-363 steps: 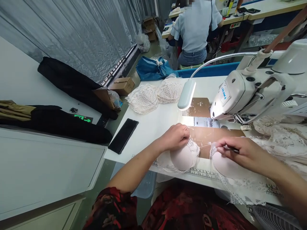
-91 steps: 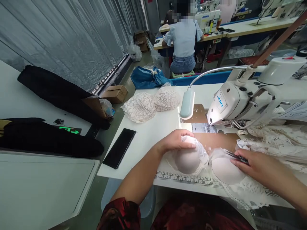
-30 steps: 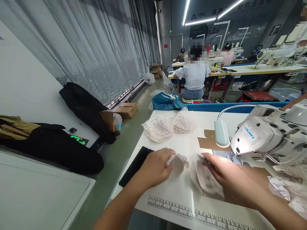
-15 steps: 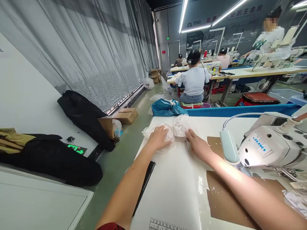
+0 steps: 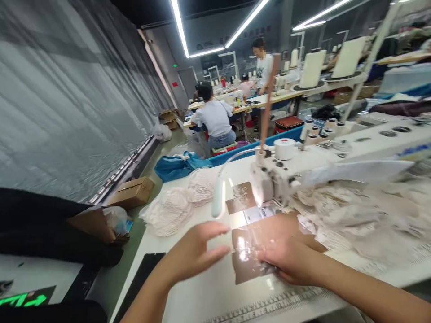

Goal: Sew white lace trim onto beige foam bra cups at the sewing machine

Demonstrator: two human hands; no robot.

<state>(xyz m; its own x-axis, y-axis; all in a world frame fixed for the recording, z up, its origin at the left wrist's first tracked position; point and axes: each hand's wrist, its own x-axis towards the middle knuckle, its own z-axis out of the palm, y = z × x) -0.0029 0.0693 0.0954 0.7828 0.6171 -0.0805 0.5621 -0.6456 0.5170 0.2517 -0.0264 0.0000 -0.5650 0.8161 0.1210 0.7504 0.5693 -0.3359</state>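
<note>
My left hand point(image 5: 200, 253) hovers over the white tabletop point(image 5: 198, 291), thumb and fingers apart with nothing between them. Over the brown sheet point(image 5: 247, 264) beside the sewing machine, my right hand point(image 5: 291, 258) is closed, blurred by motion; a small dark, shiny bit shows under its fingers, too unclear to name. Two bundles of white lacy fabric lie at the table's far left: a larger bundle point(image 5: 170, 211) and a smaller bundle point(image 5: 202, 186) touching it. Neither hand touches them.
The sewing machine head point(image 5: 266, 181) and its lamp point(image 5: 219, 197) stand ahead of my hands. A heap of pale lace point(image 5: 357, 215) covers the right side. A blue bag point(image 5: 178, 165) sits beyond the far edge. A person point(image 5: 215, 116) sits further off.
Both hands have left the lace bundles and come nearer, the right one over to the brown sheet. My view has swung right, bringing the lace heap into sight.
</note>
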